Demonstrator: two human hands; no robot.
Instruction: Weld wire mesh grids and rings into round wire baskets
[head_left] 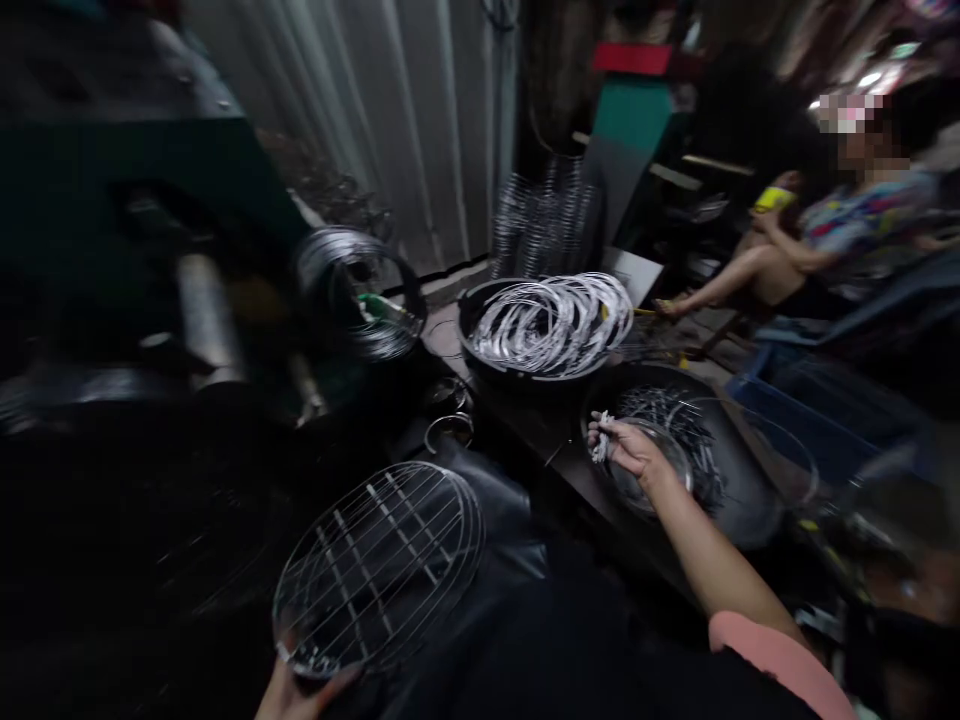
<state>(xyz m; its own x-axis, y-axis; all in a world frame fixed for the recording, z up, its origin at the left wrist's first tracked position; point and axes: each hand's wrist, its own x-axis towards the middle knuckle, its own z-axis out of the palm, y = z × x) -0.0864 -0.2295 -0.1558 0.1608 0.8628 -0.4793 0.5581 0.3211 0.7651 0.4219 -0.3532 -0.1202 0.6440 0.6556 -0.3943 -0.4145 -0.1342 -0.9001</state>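
At the lower left, my left hand [307, 692] grips the near rim of a round wire rack [401, 535] with several straight crossbars. The rack lies tilted above dark cloth on my lap. My right hand [634, 452] is closed on a small bunch of whitish pieces [601, 438], too blurred to name. That hand is above a round metal bowl [679, 462], which sits in a wide dark pan [750, 490]. Thin, dark grey metal rods [667, 410] are heaped in the pan beside the bowl.
Beyond my hands stands a dark basin [480, 362] piled with wire rings [555, 320]. A wire coil [360, 290] is beside a green machine [112, 200] at left. Stacked rings [540, 220] stand behind. A seated person [825, 230] and blue crate [817, 400] are right.
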